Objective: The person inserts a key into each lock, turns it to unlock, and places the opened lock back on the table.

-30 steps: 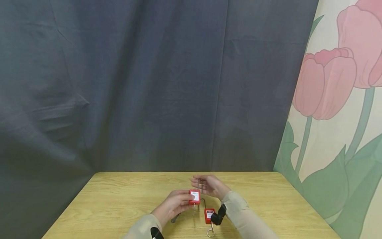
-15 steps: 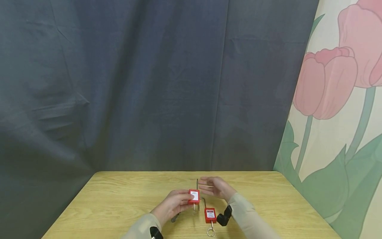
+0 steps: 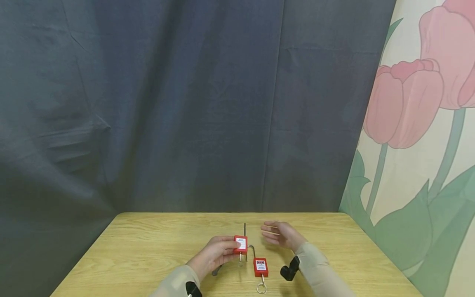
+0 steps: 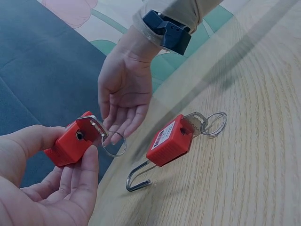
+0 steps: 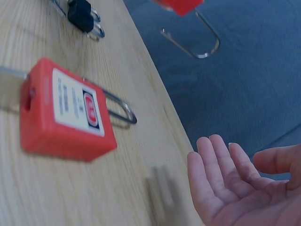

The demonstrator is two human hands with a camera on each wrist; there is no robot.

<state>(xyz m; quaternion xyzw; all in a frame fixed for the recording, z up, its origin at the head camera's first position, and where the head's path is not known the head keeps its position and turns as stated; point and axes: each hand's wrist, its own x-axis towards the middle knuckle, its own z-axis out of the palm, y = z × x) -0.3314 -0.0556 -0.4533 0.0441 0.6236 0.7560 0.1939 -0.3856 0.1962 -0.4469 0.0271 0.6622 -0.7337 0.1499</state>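
Observation:
My left hand (image 3: 216, 253) pinches a red padlock (image 3: 241, 244) between thumb and fingers above the table. A key with a ring (image 4: 114, 146) hangs from its keyhole. The padlock's shackle (image 5: 204, 55) is swung out, one end free. A second red padlock (image 4: 169, 141) lies on the table, its shackle (image 4: 136, 181) also out of the body. In that one sits another key (image 4: 195, 125) with a ring. My right hand (image 3: 281, 235) is held out to the right of the lifted padlock, fingers extended, touching nothing.
A small black block with metal loops (image 5: 81, 15) lies on the wooden table (image 3: 148, 247); in the head view a dark piece (image 3: 216, 271) shows beside the left wrist. A dark curtain (image 3: 204, 123) hangs behind the table, and a tulip-painted wall (image 3: 419, 165) stands at right.
My right hand has drawn away to the right from the held padlock's shackle. The shackle has turned from face-on to edge-on. My left hand has stayed nearly still.

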